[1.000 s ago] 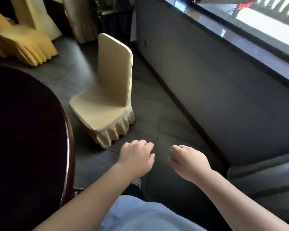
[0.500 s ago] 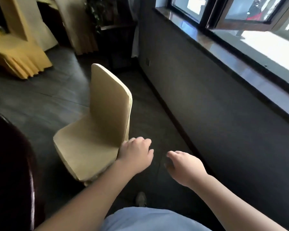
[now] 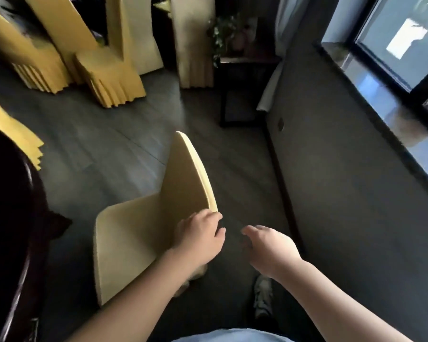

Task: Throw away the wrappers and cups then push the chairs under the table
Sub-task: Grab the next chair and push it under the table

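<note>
One cream chair (image 3: 143,233), seat toward the table (image 3: 13,218), backrest upright.

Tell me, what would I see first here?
A cream chair stands in the middle, its seat facing the dark table at the left. The left hand reaches its back's near edge; the right hand hangs beside it, holding nothing. More covered chairs are at the far left.

Bare dark floor (image 3: 124,144) lay open between the near chair (image 3: 143,233) and the covered chairs (image 3: 101,70) stacked far left. The dark worktop (image 3: 13,208) closed off the left side near the seat front. On the right, a grey wall (image 3: 356,193) bounded a strip of floor beside the chair back.
</note>
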